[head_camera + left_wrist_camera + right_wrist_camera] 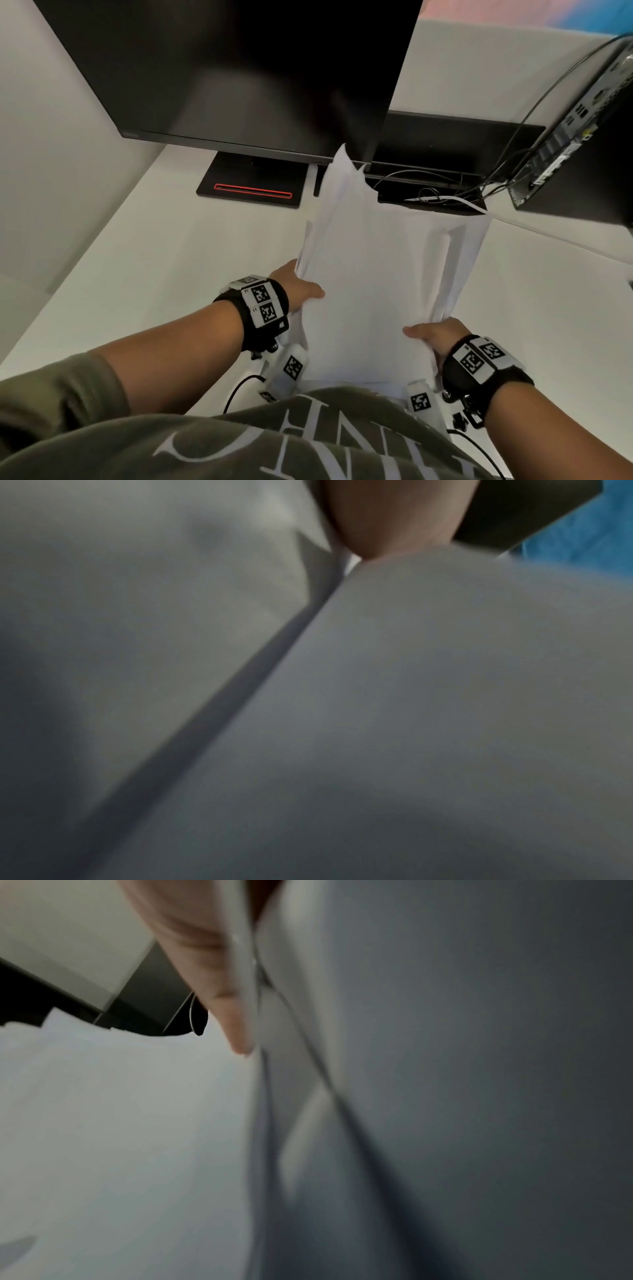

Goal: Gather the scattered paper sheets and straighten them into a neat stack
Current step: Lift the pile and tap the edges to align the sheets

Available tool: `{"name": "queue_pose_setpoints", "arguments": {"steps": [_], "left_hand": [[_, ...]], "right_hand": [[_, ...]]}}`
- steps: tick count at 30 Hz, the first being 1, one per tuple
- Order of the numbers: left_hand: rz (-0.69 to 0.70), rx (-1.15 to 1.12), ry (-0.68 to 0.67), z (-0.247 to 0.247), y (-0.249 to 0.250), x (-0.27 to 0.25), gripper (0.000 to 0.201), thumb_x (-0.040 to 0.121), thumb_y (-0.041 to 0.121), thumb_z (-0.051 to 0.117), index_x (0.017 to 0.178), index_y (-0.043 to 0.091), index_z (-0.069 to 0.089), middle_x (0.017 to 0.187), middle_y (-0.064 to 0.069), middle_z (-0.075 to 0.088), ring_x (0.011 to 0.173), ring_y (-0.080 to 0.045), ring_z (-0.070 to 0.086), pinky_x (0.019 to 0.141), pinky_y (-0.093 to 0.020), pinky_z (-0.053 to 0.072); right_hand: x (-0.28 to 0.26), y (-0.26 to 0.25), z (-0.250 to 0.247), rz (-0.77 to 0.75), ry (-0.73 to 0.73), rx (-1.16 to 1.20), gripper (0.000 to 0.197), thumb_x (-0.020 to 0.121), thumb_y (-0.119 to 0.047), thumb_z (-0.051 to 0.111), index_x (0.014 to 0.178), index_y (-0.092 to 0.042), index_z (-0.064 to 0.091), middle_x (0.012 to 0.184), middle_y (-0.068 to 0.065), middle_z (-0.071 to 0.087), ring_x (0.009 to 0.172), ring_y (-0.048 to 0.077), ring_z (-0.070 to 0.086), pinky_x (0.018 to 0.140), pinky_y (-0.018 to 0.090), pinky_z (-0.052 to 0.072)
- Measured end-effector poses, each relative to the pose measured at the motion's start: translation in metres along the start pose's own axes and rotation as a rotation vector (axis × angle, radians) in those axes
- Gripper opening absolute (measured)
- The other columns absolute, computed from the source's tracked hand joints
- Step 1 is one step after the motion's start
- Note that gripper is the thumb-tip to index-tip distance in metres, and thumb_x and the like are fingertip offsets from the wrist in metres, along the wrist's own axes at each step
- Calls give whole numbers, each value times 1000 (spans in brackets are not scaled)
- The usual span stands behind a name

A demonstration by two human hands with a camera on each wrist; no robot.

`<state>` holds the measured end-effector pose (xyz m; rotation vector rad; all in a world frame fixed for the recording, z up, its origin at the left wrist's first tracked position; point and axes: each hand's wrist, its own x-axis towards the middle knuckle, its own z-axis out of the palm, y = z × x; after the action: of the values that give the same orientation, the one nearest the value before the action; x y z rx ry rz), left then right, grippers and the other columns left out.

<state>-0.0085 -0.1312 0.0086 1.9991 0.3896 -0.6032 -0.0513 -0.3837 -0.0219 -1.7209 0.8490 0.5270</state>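
Observation:
A bundle of white paper sheets (376,274) is held up off the white desk (154,257), tilted away from me, its far corners uneven and fanned near the monitor. My left hand (298,291) grips its left edge with the thumb lying on top. My right hand (431,335) grips the near right edge, thumb on top, where the sheets bunch and fold. In the left wrist view a finger (387,520) presses against the paper sheets (445,696). In the right wrist view a finger (205,974) lies along the paper sheets (445,1069), whose edges splay apart.
A black monitor (239,75) on a stand with a red stripe (253,181) is at the back. Cables (431,192) lie in a dark tray behind the sheets. A computer case (575,137) stands at the right.

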Motion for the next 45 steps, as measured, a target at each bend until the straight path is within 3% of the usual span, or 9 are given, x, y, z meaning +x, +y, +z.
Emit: {"name": "queue_pose_setpoints", "arguments": {"steps": [7,10,13,20,23,26,31,34,45], "left_hand": [[87,11,-87,-3,6,-9,53,77,0,67,126,7,48,118,-13,60,109,-27,56,93,-32,45],[201,-39,-65,-10,12,-23,55,76,3,68,126,13,47,119,-7,61,110,-25,57,97,-35,44],[369,-201,-16,-26,27,-40,61,66,9,73,122,18,49,120,-7,62,113,-26,59,101,-44,44],[598,-427,131,-75,60,-55,45,60,-6,78,94,20,62,82,14,72,83,0,69,75,-16,54],[542,-349,171,-69,72,-50,35,69,0,75,93,20,61,95,6,68,90,-12,66,86,-30,52],[526,-327,226,-63,81,-47,28,84,7,63,111,9,61,101,-3,62,84,-11,61,68,-12,51],[751,-465,289,-80,78,-61,31,76,-1,68,104,10,60,94,7,64,77,10,65,70,-4,49],[869,-380,240,-98,76,-64,46,58,24,79,101,18,62,89,12,73,91,3,67,78,-11,51],[605,-419,224,-59,87,-48,39,82,3,63,120,10,54,103,-1,62,99,-18,59,85,-25,49]], "right_hand": [[-6,27,-11,-22,46,115,36,61,-1,82,93,7,66,89,27,70,82,41,68,84,58,52],[-26,17,-18,-111,88,175,27,69,-3,78,88,10,63,69,21,69,59,30,69,60,35,59],[-52,-10,-28,-235,120,280,23,78,-4,72,66,0,53,31,2,55,24,11,51,28,11,35],[-58,-68,-44,-547,-25,446,41,48,-19,82,85,-8,69,72,2,76,70,20,73,54,21,55],[-53,-84,-34,-569,60,373,61,49,-21,86,104,-3,66,87,9,76,83,28,73,72,34,59],[-55,-98,-24,-517,219,375,69,61,-26,86,116,0,54,105,16,66,96,33,65,93,47,51],[-81,-103,-30,-697,138,442,36,63,-18,83,94,-11,67,84,4,75,79,24,70,75,33,54],[-90,-109,-41,-818,42,378,47,48,-23,82,92,-8,72,77,-1,77,75,18,73,67,30,59],[-91,-140,-23,-903,53,558,30,70,4,74,88,-19,65,77,-5,71,58,-2,67,53,12,51]]}}
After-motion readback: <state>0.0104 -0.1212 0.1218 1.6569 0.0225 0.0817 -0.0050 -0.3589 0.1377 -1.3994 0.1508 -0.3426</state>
